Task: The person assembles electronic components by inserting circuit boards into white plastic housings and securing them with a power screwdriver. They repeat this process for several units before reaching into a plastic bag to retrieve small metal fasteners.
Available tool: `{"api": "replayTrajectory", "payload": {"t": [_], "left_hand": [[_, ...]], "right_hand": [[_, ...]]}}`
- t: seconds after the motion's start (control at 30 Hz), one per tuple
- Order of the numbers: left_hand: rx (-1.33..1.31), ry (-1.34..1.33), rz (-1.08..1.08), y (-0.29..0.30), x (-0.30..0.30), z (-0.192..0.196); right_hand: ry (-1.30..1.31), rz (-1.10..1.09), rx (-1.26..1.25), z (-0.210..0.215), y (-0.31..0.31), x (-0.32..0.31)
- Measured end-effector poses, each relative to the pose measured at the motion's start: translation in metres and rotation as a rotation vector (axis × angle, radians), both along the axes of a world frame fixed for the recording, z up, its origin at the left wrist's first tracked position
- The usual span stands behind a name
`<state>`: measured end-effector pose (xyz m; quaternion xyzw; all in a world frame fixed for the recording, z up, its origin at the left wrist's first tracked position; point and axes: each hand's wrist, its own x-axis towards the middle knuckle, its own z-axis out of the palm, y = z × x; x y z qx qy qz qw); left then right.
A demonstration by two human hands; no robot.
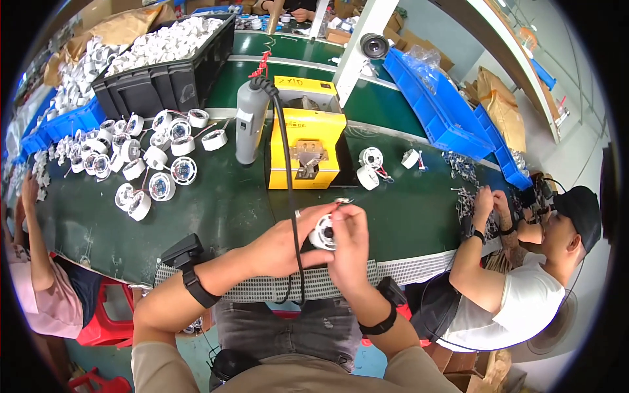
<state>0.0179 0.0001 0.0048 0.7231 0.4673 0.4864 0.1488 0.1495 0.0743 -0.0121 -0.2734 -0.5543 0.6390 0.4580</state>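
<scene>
Between my two hands, above the near edge of the green bench, is a white round plastic housing (322, 234) with a dark centre. My left hand (291, 239) grips it from the left, fingers wrapped over its far side. My right hand (350, 245) closes on its right side, thumb and fingers bent near the top. Thin wires show at the fingertips, partly covered. A black cable hangs down in front of my left hand. Beyond my hands stands a yellow box-shaped machine (313, 141) with a metal front piece. Left of it hangs a grey electric screwdriver (250, 124).
Several white round housings (160, 186) with wires lie at the left. A black crate (152, 85) of white parts stands behind them. Two housings (368, 177) lie right of the machine. Blue bins (436, 108) are at the right. People sit at both sides, one handling small parts.
</scene>
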Motion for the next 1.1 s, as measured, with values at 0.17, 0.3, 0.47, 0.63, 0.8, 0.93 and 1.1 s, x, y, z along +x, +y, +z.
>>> {"api": "replayTrajectory", "payload": {"t": [0.17, 0.3, 0.47, 0.63, 0.8, 0.93, 1.1], "left_hand": [[-0.129, -0.121, 0.037, -0.004, -0.016, -0.001], [-0.468, -0.455, -0.207, -0.006, -0.030, 0.012], [-0.607, -0.823, -0.345, -0.010, -0.047, 0.018], [-0.621, -1.146, -0.424, -0.008, -0.049, 0.017], [-0.565, -1.180, -0.336, -0.008, -0.054, 0.014], [-0.526, -1.215, -0.286, -0.003, -0.051, 0.010], [-0.594, -1.280, -0.161, 0.001, -0.042, 0.007]], "right_hand": [[-0.213, -0.107, 0.387, 0.019, 0.007, -0.012], [-0.368, 0.214, 0.763, 0.066, 0.036, -0.005], [-0.490, 0.657, 0.577, 0.077, 0.052, -0.020], [-0.207, 0.675, 0.060, 0.045, 0.063, -0.024], [-0.223, 0.693, -0.083, 0.027, 0.068, -0.023], [-0.140, 0.591, -0.043, 0.027, 0.066, -0.021], [-0.337, 0.391, 0.491, 0.027, 0.047, -0.023]]}}
